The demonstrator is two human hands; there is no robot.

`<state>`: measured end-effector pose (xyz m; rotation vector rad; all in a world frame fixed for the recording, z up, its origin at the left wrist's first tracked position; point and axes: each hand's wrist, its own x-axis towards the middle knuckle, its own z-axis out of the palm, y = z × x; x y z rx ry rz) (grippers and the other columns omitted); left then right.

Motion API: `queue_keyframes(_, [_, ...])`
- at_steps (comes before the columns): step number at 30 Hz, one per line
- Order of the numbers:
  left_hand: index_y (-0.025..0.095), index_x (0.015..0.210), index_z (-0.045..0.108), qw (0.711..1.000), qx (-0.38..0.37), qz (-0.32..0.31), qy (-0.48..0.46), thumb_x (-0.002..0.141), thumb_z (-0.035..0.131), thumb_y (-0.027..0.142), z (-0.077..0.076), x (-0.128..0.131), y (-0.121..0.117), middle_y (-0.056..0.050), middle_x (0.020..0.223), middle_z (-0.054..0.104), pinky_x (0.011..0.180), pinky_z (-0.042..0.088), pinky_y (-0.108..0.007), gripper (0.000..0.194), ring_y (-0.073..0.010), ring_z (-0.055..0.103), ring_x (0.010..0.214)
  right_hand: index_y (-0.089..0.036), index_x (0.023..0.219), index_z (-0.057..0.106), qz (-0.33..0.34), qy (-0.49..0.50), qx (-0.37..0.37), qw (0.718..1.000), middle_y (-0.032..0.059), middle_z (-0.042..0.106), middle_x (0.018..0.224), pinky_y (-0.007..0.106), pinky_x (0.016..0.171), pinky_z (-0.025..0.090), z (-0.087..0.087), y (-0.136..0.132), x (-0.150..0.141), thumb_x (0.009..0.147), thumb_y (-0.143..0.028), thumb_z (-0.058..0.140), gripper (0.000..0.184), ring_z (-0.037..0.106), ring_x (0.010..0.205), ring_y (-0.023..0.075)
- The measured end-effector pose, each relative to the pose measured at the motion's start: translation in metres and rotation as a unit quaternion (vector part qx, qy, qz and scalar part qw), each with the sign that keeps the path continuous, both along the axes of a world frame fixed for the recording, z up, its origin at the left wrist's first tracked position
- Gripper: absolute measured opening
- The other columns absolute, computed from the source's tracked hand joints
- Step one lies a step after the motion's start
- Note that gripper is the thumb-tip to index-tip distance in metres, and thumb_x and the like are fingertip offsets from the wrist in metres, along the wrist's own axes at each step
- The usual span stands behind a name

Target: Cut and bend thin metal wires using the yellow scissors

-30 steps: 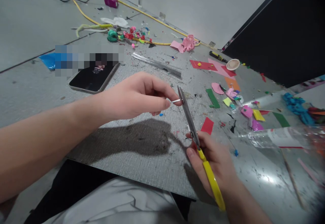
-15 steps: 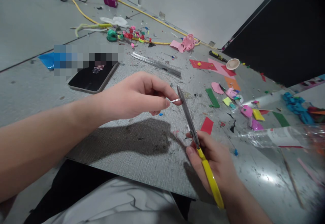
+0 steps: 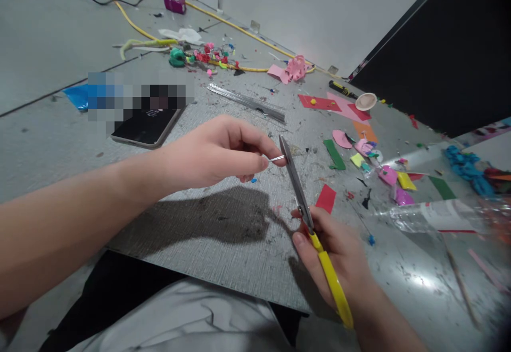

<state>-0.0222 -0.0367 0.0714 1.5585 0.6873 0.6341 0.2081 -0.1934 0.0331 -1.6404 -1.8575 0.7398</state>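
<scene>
Between thumb and index finger, my left hand [image 3: 227, 152] pinches a short, thin silvery wire [image 3: 276, 158]. The wire's right end meets the blades of the scissors [image 3: 295, 181], near their tips. My right hand [image 3: 339, 251] is closed round these scissors, which have yellow handles and point up and away from me. The blades look nearly closed. Both hands are above a grey textured board [image 3: 191, 256], and my left hand casts a shadow on it. A bundle of straight thin wires [image 3: 245, 101] lies beyond my left hand.
A phone [image 3: 146, 125] lies left of the wires. Coloured paper scraps [image 3: 333, 154] and a clear plastic bottle [image 3: 433, 216] are on the right. At the back are a pink crumpled paper [image 3: 297, 68], a yellow cable [image 3: 239, 28] and a purple plug adapter [image 3: 174, 4].
The view has shifted very slightly. Both hands, the wire and the scissors keep almost the same pose.
</scene>
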Motion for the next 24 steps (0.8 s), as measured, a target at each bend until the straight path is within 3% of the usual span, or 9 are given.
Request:
queue_keyframes(11, [0.021, 0.090, 0.082, 1.000, -0.001, 0.000, 0.003, 0.078, 0.070, 0.014, 0.0007, 0.0000, 0.0005, 0.000, 0.063, 0.063, 0.052, 0.044, -0.020, 0.018, -0.0100, 0.055, 0.056, -0.023, 0.118, 0.060, 0.001, 0.009, -0.028, 1.000, -0.0029, 0.060, 0.077, 0.025, 0.058, 0.046, 0.0029, 0.0002, -0.0002, 0.093, -0.022, 0.063, 0.025, 0.057, 0.061, 0.0126])
queue_keyframes(24, [0.019, 0.093, 0.081, 0.999, 0.037, -0.001, 0.015, 0.081, 0.066, 0.015, 0.0004, -0.0004, -0.0006, 0.000, 0.063, 0.063, 0.053, 0.045, -0.019, 0.019, -0.0093, 0.055, 0.056, -0.023, 0.116, 0.061, 0.003, 0.013, 0.000, 1.000, -0.0035, 0.062, 0.077, 0.022, 0.056, 0.045, 0.0007, 0.0009, -0.0011, 0.094, -0.021, 0.062, 0.022, 0.057, 0.060, 0.0113])
